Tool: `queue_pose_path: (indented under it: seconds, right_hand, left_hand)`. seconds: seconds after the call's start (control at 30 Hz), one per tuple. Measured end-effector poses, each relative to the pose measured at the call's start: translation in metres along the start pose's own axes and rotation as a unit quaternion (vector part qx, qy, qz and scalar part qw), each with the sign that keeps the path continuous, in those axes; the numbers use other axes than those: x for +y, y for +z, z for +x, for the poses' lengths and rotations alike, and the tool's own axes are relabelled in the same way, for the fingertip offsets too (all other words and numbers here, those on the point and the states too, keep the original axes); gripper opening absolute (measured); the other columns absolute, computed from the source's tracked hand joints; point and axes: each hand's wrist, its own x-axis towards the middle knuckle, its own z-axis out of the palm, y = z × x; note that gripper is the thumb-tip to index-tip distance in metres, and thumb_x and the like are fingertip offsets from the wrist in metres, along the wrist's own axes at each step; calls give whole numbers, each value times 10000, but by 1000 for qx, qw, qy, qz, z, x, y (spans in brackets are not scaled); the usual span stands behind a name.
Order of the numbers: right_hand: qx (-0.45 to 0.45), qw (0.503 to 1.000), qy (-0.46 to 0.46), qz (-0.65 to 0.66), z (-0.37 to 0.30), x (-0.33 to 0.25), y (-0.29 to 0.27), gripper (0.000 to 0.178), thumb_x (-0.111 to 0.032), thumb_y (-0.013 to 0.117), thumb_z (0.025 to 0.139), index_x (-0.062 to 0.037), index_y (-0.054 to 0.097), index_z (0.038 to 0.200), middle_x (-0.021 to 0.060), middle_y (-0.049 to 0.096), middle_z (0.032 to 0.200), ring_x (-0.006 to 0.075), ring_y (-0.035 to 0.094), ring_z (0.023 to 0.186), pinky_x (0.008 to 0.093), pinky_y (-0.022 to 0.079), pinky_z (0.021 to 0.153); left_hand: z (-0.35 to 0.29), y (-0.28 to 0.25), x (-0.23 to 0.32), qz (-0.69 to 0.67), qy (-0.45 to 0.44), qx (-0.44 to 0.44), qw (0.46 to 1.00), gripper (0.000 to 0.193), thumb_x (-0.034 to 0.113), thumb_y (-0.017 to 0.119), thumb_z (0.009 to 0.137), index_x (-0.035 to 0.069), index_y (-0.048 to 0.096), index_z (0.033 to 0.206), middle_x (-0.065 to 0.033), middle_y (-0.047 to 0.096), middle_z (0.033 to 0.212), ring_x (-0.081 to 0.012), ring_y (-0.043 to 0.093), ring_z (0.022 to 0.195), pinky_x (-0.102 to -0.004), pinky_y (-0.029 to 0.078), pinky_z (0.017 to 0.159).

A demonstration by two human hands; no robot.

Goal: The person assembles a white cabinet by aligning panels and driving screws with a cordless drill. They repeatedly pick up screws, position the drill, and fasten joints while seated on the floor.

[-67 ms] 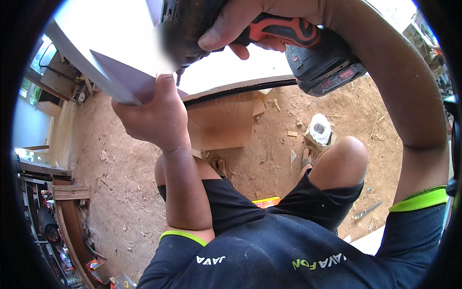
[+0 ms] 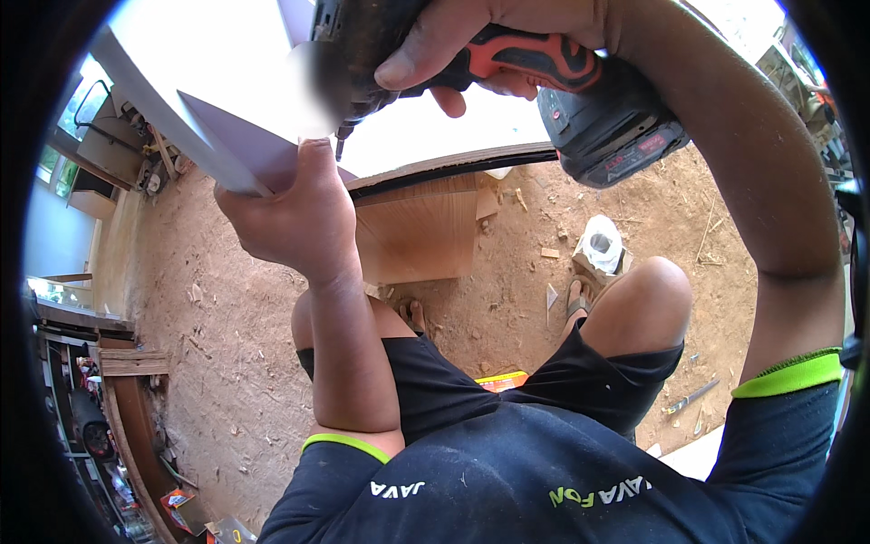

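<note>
Head view, looking down: your right hand has the drill by its grip, fingers wrapped around the handle and thumb laid along the dark body, with the battery out to the right. The drill sits at the top of the frame, its body running nearly upright and its nose pointing down toward you and slightly left. The bit ends just to the right of your left thumb, near enough that the two lie side by side; of your hands, the left is the nearer to that tip.

Your left hand is closed about the near corner of the pale panel, thumb standing up on the drill's side, the other fingers partly hidden by the edge. The panel lies up and to the left of your palm, its long edge slanting away toward the upper left. To the right, below the drill, stretches the white board, its dark rim facing you. Glare and a blurred patch beside the nose leave it impossible to tell whether the bit touches anything.
</note>
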Motion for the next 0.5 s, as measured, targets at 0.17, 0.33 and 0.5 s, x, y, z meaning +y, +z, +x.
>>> queue_pose_path:
  seconds: [0.17,0.33,0.5]
  right_hand:
    - [51,995,-7,-90,-16,4,11,581,-597,752,824,-56,735,1034,28,600,827,130,543,730,282,441,671]
    - [162,985,-58,-30,-28,13,23,550,-515,770,844,-46,713,1125,44,648,848,141,623,784,320,502,663]
    - [268,957,-93,63,-63,90,0,499,-382,814,817,-58,695,1177,35,680,926,140,646,850,317,525,696]
  left_hand:
    - [-2,-3,0,5,4,-7,1000,702,281,834,712,-138,541,1194,-253,689,1085,-349,743,945,-423,605,900]
    - [0,0,-1,-8,11,-10,1000,694,303,824,713,-125,550,1185,-249,692,1074,-346,746,923,-421,616,874]
    - [0,0,-9,1,30,2,1000,660,278,800,734,-121,550,1197,-240,685,1059,-329,743,898,-413,623,835]
